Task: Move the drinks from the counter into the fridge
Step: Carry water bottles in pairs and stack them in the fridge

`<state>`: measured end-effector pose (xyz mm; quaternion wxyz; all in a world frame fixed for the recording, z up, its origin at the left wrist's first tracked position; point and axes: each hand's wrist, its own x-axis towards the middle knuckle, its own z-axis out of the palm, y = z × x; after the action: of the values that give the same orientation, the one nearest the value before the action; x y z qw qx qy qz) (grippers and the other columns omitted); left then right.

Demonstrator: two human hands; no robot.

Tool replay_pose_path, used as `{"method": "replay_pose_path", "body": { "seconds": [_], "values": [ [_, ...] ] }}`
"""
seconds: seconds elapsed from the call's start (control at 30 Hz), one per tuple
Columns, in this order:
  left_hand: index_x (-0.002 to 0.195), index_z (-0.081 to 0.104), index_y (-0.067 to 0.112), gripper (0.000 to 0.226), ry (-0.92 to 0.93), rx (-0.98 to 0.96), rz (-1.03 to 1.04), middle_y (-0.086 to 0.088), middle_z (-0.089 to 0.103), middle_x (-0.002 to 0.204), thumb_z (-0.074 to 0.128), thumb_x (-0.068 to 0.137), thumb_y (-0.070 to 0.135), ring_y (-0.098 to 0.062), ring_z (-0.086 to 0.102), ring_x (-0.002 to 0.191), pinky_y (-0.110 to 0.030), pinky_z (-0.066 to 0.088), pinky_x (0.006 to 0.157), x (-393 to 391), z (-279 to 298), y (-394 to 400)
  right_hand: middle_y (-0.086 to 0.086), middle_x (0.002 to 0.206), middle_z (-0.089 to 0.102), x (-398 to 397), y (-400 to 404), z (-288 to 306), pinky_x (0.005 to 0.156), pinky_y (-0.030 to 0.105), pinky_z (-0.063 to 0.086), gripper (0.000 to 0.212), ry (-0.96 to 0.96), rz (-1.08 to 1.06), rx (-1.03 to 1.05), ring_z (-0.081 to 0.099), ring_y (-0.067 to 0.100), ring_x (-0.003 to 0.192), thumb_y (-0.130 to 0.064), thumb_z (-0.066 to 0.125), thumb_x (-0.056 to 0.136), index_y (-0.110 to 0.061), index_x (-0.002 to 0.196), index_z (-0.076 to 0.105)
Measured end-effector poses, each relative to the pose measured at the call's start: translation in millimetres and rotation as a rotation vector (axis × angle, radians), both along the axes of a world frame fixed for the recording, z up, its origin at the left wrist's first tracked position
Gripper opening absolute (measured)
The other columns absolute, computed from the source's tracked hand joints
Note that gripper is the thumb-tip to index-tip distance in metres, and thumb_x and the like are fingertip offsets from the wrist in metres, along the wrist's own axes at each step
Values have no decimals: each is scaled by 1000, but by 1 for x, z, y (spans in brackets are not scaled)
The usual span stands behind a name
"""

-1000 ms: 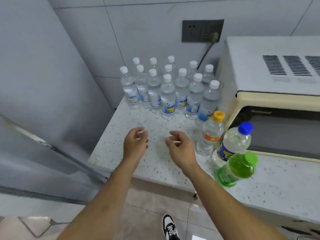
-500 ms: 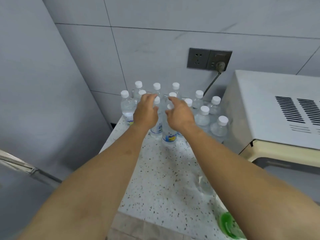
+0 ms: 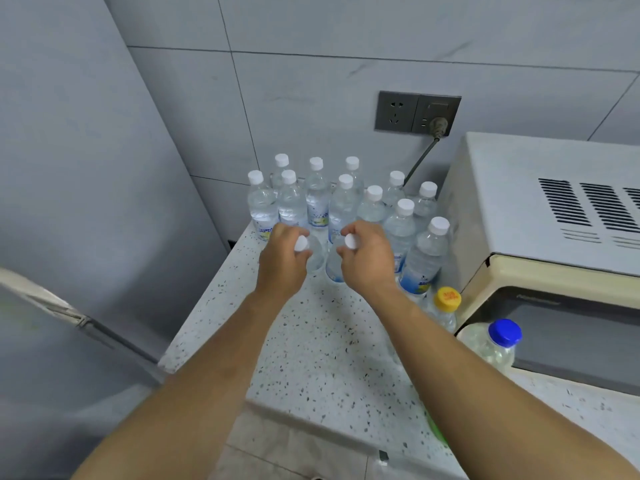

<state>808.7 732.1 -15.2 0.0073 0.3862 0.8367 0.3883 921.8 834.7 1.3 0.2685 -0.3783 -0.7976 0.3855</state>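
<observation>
Head view: at frame centre, left hand (image 3: 282, 263) and right hand (image 3: 367, 259) each have fingers curled round a water bottle's neck above the bench (image 3: 311, 358); lift straight up, clearing the neighbouring bottles (image 3: 346, 202).

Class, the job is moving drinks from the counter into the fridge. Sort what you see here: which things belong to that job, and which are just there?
Part of the job:
white-capped water bottles
yellow-capped bottle
blue-capped bottle
counter
left hand and right hand, each gripping a bottle near its cap

Just there:
microwave
wall socket
plug
</observation>
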Motion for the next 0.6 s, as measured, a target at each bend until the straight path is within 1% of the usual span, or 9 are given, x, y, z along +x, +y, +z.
{"method": "replay_pose_path", "body": {
  "seconds": [0.1, 0.17, 0.23, 0.27, 0.33, 0.4, 0.5, 0.53, 0.6],
  "values": [
    [117, 66, 10, 32, -5, 64, 34, -4, 57, 114, 72, 85, 10, -16, 57, 91, -19, 37, 78, 17, -3, -32, 3, 110, 54, 20, -18, -2, 81, 20, 39, 22, 57, 20, -35, 56, 21, 98, -2, 66, 87, -13, 106, 67],
    [120, 67, 13, 34, -9, 80, 53, -1, 58, 114, 73, 86, 12, -11, 56, 90, -16, 38, 78, 24, 2, -47, 0, 110, 55, 31, -27, -2, 76, 15, 39, 24, 77, 42, -51, 56, 18, 98, -3, 66, 87, -17, 106, 66],
    [121, 66, 18, 35, -25, 81, 72, 4, 58, 112, 73, 87, 16, -9, 57, 85, -13, 39, 76, 29, 8, -58, -2, 112, 57, 40, -33, 0, 70, 10, 38, 24, 72, 65, -70, 57, 14, 93, -6, 67, 88, -22, 106, 65],
    [121, 66, 21, 35, -34, 77, 82, 8, 58, 106, 73, 87, 17, -5, 56, 79, -10, 38, 73, 31, 9, -63, -2, 112, 58, 44, -35, 0, 69, 10, 39, 24, 68, 81, -76, 57, 12, 89, -8, 68, 88, -22, 107, 64],
    [120, 66, 24, 35, -36, 69, 92, 15, 55, 95, 74, 86, 21, 0, 53, 72, -7, 36, 68, 36, 10, -72, 0, 111, 61, 50, -37, 0, 72, 18, 44, 25, 51, 107, -79, 56, 11, 81, -12, 70, 88, -22, 110, 64],
    [122, 64, 23, 37, -7, 64, 72, 12, 61, 101, 74, 86, 23, -2, 52, 77, -9, 37, 69, 42, 7, -78, 1, 109, 64, 55, -39, 0, 76, 26, 47, 29, 35, 119, -72, 55, 13, 81, -17, 73, 88, -22, 115, 63],
    [127, 60, 20, 41, -27, 88, 46, 4, 63, 120, 71, 89, 29, -11, 55, 100, -20, 42, 80, 51, -4, -79, -3, 114, 66, 58, -42, -3, 83, 30, 49, 34, 37, 106, -10, 57, 15, 93, -23, 73, 89, -20, 121, 63],
    [128, 58, 21, 41, -58, 116, 48, 6, 62, 123, 69, 90, 30, -10, 54, 105, -19, 42, 84, 54, -8, -79, -3, 117, 66, 58, -43, -6, 88, 33, 49, 35, 45, 94, 26, 57, 17, 100, -24, 73, 89, -18, 122, 63],
    [127, 58, 22, 39, -117, 171, 71, 11, 60, 124, 67, 91, 34, -3, 51, 108, -7, 37, 87, 59, -17, -79, -2, 115, 66, 59, -47, -12, 94, 37, 46, 34, 89, 64, 87, 53, 15, 103, -25, 73, 88, -15, 120, 64]
  ]
}}
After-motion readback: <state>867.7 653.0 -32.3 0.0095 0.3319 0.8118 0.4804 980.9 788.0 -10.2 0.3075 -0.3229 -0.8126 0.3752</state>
